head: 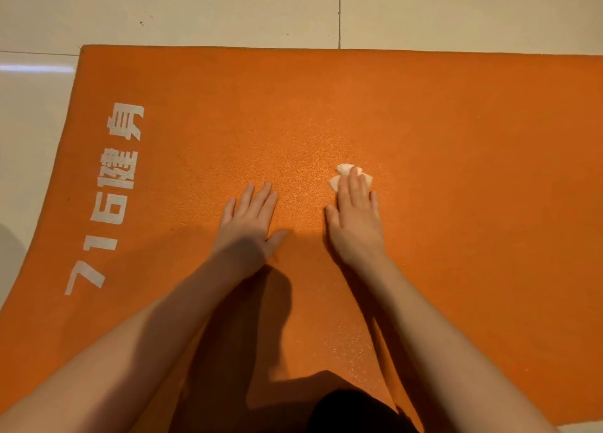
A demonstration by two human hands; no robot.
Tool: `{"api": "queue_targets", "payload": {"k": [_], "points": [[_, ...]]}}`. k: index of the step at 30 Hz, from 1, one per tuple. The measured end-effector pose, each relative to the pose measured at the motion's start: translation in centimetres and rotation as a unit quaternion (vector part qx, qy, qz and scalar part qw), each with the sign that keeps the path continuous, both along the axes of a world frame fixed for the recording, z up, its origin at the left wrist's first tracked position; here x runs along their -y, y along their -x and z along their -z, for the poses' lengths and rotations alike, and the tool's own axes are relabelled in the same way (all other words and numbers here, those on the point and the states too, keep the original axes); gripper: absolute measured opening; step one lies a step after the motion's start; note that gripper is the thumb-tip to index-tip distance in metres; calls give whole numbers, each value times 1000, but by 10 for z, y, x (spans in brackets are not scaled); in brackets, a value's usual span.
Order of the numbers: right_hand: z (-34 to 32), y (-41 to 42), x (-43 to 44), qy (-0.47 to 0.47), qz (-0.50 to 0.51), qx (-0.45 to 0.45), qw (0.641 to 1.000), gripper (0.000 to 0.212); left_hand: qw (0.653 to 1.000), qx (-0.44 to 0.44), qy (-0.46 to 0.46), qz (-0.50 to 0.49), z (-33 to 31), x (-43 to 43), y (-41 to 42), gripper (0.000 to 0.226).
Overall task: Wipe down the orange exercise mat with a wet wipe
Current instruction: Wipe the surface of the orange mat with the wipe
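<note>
Orange mat, wet wipe beneath flat right hand

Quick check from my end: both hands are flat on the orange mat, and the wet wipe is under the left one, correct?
Not quite. Both hands are flat on the orange exercise mat, but the wet wipe lies under the fingers of the right hand, not the left. The left hand rests on bare mat. The head view shows this.

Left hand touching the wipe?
Apart. Head view: left hand lies flat on the mat; bare orange separates it from the wipe under the right hand.
</note>
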State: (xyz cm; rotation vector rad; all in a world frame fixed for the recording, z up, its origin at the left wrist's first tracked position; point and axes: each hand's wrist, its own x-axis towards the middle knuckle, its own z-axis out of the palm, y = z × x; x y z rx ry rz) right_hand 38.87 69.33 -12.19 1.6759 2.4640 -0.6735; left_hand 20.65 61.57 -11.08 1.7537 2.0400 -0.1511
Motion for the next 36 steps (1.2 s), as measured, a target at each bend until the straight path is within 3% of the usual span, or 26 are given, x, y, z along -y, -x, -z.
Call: {"api": "queue_targets", "payload": {"k": [5, 7, 11, 14, 17, 23, 26, 29, 31, 34, 36], "points": [[-2, -14, -9, -36, -197, 12, 980, 76, 1000, -21, 1, -3, -2, 1, -5, 73], [1, -22, -32, -56, -159, 38, 985, 79, 1000, -14, 1, -7, -5, -1, -5, 73], [4, 2, -41, -42, -4, 46, 998, 65, 1000, 4, -10, -16, -9, -9, -4, 73], [4, 10, -18, -40, -115, 12, 993, 67, 1000, 7, -13, -17, -10, -21, -3, 76], [5, -8, -31, -83, -211, 37, 973, 70, 1000, 5, 8, -11, -11, -38, 2, 81], [7, 0, -74, -63, 16, 62, 996, 66, 999, -20, 31, 3, -10, -44, 1, 78], [5, 6, -52, -50, -100, 13, 994, 69, 1000, -19, 22, 3, -11, -46, 2, 79], [3, -12, -65, -54, -230, 25, 971, 77, 1000, -9, 11, 4, -12, -48, 4, 82], [6, -21, -89, -80, -197, 39, 976, 78, 1000, -10, 7, 3, -12, -49, 4, 83], [9, -8, -104, -80, -35, 45, 995, 64, 1000, -12, 4, 2, -14, -52, 3, 83], [8, 13, -92, -55, 15, 19, 998, 68, 1000, -5, -4, 0, -16, -56, 3, 82]]}}
